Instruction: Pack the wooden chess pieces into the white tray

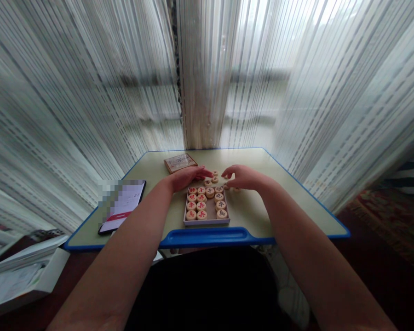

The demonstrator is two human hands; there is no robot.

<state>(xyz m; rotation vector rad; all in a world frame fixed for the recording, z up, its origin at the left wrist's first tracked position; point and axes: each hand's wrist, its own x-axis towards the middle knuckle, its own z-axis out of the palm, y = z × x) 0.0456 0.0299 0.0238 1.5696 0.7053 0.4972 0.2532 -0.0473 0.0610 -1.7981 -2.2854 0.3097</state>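
An open shallow box (207, 222) stands near the front of the table, with rows of round wooden Chinese chess pieces in it. Red-marked pieces (201, 206) fill its left side and dark-marked pieces (220, 205) its right; part of its bare bottom shows between them. Beyond the box lie several loose pieces (215, 179). My left hand (192, 174) reaches in beside them, fingers stretched out to the right. On their other side hovers my right hand (240, 176), thumb and fingers apart, close to a few pieces partly hidden under it.
The box lid (180, 162) lies at the back left. A phone or tablet (126, 207), partly pixelated, rests on the left of the blue-edged table (290, 211). A blue front ledge (207, 235) borders my side. Curtains (203, 73) hang behind; a white box of papers (24, 276) is lower left.
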